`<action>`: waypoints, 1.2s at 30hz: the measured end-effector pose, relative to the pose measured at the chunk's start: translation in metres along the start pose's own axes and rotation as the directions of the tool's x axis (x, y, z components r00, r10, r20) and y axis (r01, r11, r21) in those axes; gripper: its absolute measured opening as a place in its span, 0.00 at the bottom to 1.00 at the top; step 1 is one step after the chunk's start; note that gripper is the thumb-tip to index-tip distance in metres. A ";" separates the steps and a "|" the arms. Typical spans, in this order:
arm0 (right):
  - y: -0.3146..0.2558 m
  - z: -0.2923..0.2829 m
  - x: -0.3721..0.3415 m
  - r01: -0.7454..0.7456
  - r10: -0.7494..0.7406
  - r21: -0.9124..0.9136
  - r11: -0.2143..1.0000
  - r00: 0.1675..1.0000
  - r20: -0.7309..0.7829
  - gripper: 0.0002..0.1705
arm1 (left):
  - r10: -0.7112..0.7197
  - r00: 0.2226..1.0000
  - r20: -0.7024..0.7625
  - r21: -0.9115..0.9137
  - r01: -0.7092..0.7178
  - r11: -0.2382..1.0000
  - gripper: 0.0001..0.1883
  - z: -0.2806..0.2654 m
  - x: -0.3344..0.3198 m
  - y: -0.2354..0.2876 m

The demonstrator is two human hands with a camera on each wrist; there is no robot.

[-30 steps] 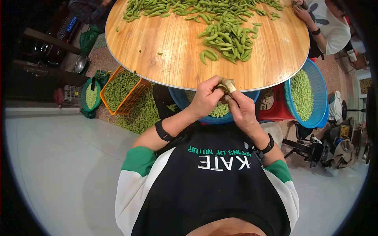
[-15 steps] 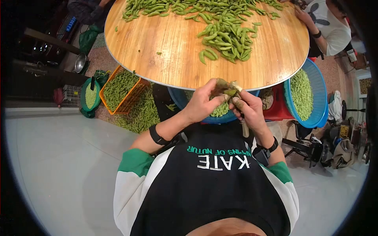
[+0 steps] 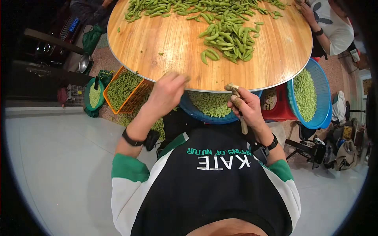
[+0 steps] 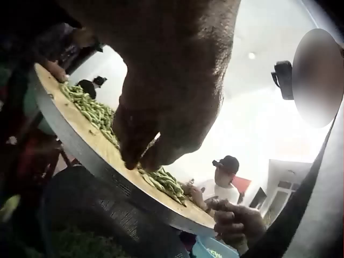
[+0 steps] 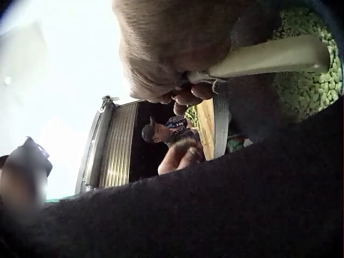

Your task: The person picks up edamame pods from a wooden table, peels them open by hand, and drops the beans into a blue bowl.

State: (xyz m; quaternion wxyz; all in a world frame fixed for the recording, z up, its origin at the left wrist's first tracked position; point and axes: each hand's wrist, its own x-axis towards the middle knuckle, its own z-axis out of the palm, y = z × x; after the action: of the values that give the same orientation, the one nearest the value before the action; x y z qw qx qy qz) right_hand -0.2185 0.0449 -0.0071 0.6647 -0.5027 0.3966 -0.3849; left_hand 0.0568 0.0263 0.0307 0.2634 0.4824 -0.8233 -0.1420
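My left hand [image 3: 169, 90] is over the near left edge of the round wooden table [image 3: 165, 65], blurred in the head view. In the left wrist view its fingers [image 4: 131, 140] bend downward with the tips close together; I cannot tell whether they pinch anything. My right hand [image 3: 248, 106], at the table's front rim, grips a slim tool with a pale handle [image 5: 274, 56]. The handle's end [image 3: 244, 128] points down toward my shirt, and the tool's other end is hidden by the fingers. Green bean pods [image 3: 230, 41] lie heaped on the table beyond both hands.
A blue basket [image 3: 193, 110] of shelled beans stands under the table's front rim. Another blue basket [image 3: 327, 90] is at the right, beside a red stool [image 3: 281, 106]. An orange crate [image 3: 126, 98] of pods stands at the left. Someone in a white shirt [image 3: 336, 29] sits across at the right.
My left hand has parted from the right and swung left over the table edge. The right hand stays near the rim with the tool. The green pod between the hands is no longer seen there.
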 end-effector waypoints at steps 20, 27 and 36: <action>0.006 0.015 0.021 0.001 -0.001 0.094 0.996 1.000 -0.007 0.21 | -0.260 0.963 -0.073 -0.517 0.186 0.835 0.06 0.053 0.051 -0.020; 0.013 0.019 0.025 0.013 -0.032 0.314 0.949 0.998 0.055 0.21 | -0.301 0.917 0.261 -0.933 0.320 0.164 0.05 0.065 0.034 0.020; 0.008 0.018 0.015 0.046 -0.063 0.243 0.969 0.996 0.063 0.23 | -0.324 0.909 0.263 -0.884 0.361 0.297 0.05 0.069 0.027 0.035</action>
State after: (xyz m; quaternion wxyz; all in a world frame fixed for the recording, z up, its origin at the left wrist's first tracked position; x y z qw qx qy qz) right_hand -0.1950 0.0391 -0.0138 0.7236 -0.4421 0.3092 -0.4305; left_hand -0.0181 0.0191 -0.0011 0.4347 0.4154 -0.4862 -0.6341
